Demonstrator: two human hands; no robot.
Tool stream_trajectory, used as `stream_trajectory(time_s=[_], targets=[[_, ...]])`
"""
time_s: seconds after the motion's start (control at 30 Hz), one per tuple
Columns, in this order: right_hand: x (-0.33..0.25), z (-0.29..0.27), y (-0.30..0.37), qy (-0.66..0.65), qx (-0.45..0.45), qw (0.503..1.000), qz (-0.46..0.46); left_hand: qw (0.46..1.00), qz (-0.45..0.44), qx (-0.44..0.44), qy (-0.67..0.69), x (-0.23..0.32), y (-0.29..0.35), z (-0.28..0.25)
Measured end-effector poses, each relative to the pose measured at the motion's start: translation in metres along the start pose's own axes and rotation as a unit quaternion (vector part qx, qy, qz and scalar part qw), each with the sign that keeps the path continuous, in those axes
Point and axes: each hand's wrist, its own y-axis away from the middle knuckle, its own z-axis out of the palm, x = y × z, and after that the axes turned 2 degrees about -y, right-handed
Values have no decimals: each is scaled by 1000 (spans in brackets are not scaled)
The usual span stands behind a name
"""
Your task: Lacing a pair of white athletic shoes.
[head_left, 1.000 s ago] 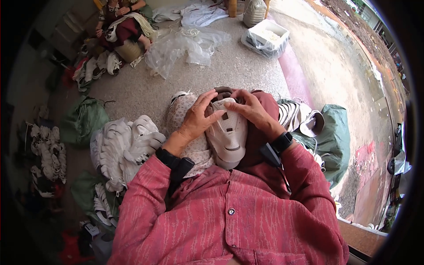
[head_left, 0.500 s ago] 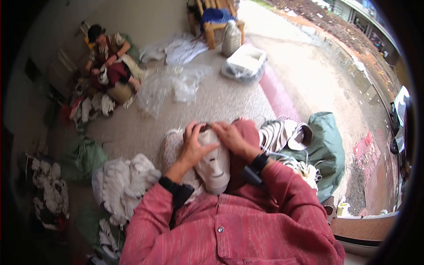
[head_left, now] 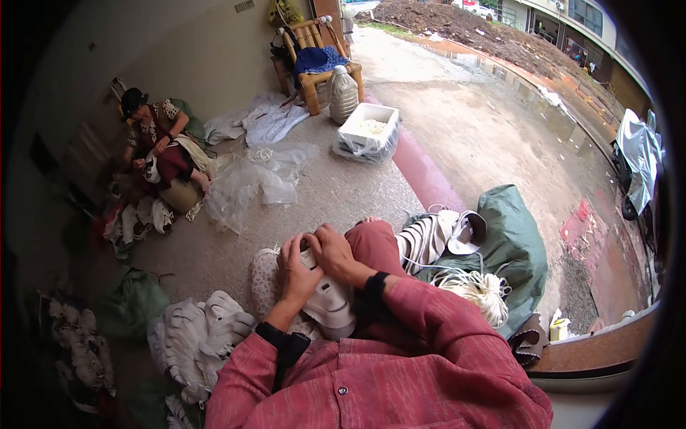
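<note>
A white shoe upper (head_left: 333, 304) lies across my lap, with its rounded end toward my body. My left hand (head_left: 296, 273) grips its far end from the left, fingers bent over the edge. From the right, my right hand (head_left: 331, 252) pinches the same end, and the fingertips of both hands meet at the dark opening there. Whatever the fingertips pinch is too small to make out. Under the upper, a pale spotted cloth (head_left: 266, 277) covers my left leg.
White shoe uppers (head_left: 196, 336) are heaped at my left. Stacked striped uppers (head_left: 425, 239), a bundle of white laces (head_left: 482, 293) and a green sack (head_left: 518, 247) lie at my right. Ahead are a white foam box (head_left: 379, 118), a plastic jug (head_left: 344, 96), clear plastic sheeting (head_left: 254, 179) and a seated co-worker (head_left: 161, 143).
My hands have drawn closer together at the upper's far end, and the right hand's fingers now bend over it. The view has tilted up and shifted right.
</note>
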Motion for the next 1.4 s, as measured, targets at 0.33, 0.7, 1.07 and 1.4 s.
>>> stream_trajectory(time_s=[0.33, 0.7, 1.07, 1.4], targets=[[17, 5, 14, -102, 10, 993, 66, 996, -3, -23, 87, -12, 11, -5], [62, -106, 68, -444, 74, 887, 102, 994, 78, -74, 20, 9, 36, -45], [335, -157, 284, 154, 95, 942, 283, 935, 302, -105, -151, 37, 13, -21], [304, -170, 281, 250, 106, 930, 249, 942, 280, -93, -160, 38, 19, -19]])
